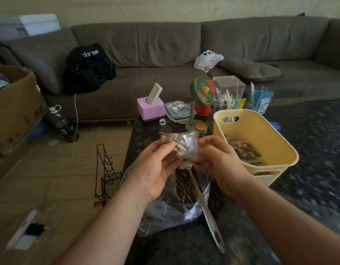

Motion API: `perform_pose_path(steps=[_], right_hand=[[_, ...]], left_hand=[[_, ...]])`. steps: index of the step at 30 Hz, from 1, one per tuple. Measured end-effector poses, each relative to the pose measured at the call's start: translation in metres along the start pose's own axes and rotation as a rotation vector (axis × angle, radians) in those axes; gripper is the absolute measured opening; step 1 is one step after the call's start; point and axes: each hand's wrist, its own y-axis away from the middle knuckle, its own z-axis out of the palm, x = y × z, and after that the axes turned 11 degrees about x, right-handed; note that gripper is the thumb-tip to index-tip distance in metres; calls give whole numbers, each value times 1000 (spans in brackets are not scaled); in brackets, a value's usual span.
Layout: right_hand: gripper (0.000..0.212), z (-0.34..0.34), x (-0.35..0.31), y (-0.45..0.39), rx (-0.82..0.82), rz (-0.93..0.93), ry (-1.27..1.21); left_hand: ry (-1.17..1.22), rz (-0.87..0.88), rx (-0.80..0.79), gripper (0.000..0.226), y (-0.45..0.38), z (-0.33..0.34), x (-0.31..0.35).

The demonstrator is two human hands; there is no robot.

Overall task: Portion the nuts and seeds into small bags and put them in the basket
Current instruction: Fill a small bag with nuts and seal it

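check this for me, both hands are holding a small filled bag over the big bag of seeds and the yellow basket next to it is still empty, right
Not quite: the yellow basket is not empty. The head view shows filled bags of nuts and seeds already lying in it. The rest holds: the left hand and right hand hold the small bag over the big bag.

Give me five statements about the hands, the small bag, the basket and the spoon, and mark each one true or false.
1. Both hands hold the small bag above the table. True: the left hand and the right hand grip it from either side.
2. The yellow basket holds nothing. False: filled bags of nuts and seeds lie inside it.
3. The spoon is in the right hand. False: it rests in the large plastic bag, its handle pointing toward the person.
4. The large plastic bag holds striped seeds. True.
5. The basket stands to the left of the hands. False: it stands to their right.
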Motion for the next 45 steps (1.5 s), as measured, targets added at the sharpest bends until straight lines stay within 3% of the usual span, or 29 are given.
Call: perform_pose_path(steps=[3, 13, 18, 24, 26, 33, 39, 43, 45], right_hand=[[23, 0, -2, 1, -33, -21, 19], [29, 5, 3, 6, -175, -65, 66], [30, 4, 3, 6, -152, -98, 91], [19, 5, 0, 7, -94, -93, 67], [18, 5, -1, 7, -78, -61, 15], [15, 5, -1, 4, -3, -92, -33], [18, 5, 0, 2, 30, -82, -37], [18, 8, 2, 0, 85, -56, -71], [22, 6, 3, -1, 34, -11, -69]], left_hand=[[-65, 37, -17, 20, -1, -1, 0], [-219, 155, -9, 40, -5, -4, -9], [-239, 113, -68, 26, -2, -3, -8], [-194, 23, -66, 42, 1, 0, -6], [-202, 26, -66, 35, 2, 0, -6], [-240, 51, -8, 18, 0, 0, -5], [-189, 64, 138, 21, -1, 6, -10], [-170, 64, 163, 23, 0, 8, -11], [-165, 59, 148, 24, 1, 8, -11]])
